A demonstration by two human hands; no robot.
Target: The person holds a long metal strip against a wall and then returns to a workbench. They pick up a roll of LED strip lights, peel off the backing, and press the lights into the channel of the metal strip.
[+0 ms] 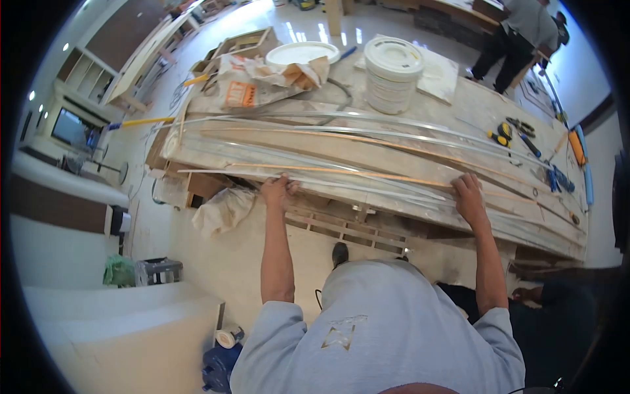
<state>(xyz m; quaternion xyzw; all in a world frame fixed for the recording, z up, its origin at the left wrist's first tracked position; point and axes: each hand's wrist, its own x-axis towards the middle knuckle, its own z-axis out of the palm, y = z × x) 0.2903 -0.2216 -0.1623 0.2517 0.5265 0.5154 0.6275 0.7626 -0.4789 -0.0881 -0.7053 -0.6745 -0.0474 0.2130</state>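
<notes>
Long thin trim strips, some metallic and some copper-coloured, lie lengthwise across a dusty worktable (pixel 420 152). At the near edge my left hand (pixel 279 191) is closed around a pale thin strip (pixel 220 173), which sticks out to its left. Farther right, my right hand (pixel 468 199) is closed at the strips, its fingers over the near edge of the bundle. A copper-coloured strip (pixel 394 176) runs up to these fingers. Which strips the right hand grips is partly hidden by the hand itself.
A lidded white bucket (pixel 392 77) and a torn paper sack (pixel 252 88) stand at the table's far side. Pliers (pixel 520 126) and other hand tools lie at the right. One person (pixel 515 39) stands beyond the table; a dark-clothed person (pixel 558 322) is close at my right.
</notes>
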